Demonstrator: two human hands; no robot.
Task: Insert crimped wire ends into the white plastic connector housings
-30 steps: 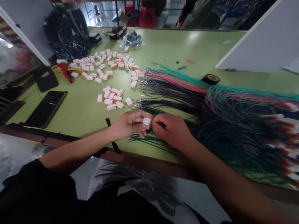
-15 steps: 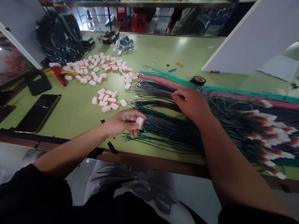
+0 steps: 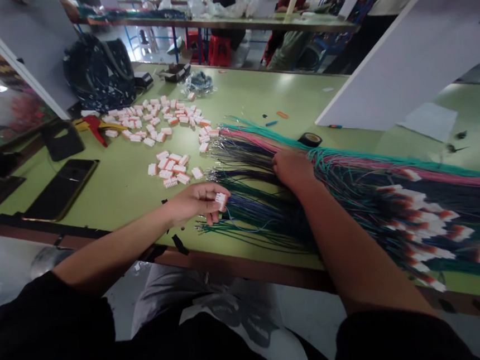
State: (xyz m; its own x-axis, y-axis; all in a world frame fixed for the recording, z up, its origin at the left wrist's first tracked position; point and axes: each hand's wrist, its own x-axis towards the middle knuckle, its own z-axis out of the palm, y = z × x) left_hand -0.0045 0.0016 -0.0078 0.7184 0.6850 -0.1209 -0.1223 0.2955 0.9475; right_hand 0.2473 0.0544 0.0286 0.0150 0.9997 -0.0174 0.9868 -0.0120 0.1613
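Between the thumb and fingers of my left hand is a white and orange connector, with a thin blue wire trailing from it to the right. My right hand rests on the dark wires in the middle of the bench, its fingers bent inward; what they hold is hidden. Pink wires and teal wires run behind it. Loose connectors lie just beyond my left hand. Wires with connectors fitted are heaped to the right of my right forearm.
On the green bench at the left are a phone and red-yellow pliers. Black tape lies behind the wires. A white panel stands at the right, a dark bag at the back left.
My right hand has shifted a little to the left and its fingers have dropped lower among the dark wires. My left hand still holds the connector. The whole view has shifted slightly.
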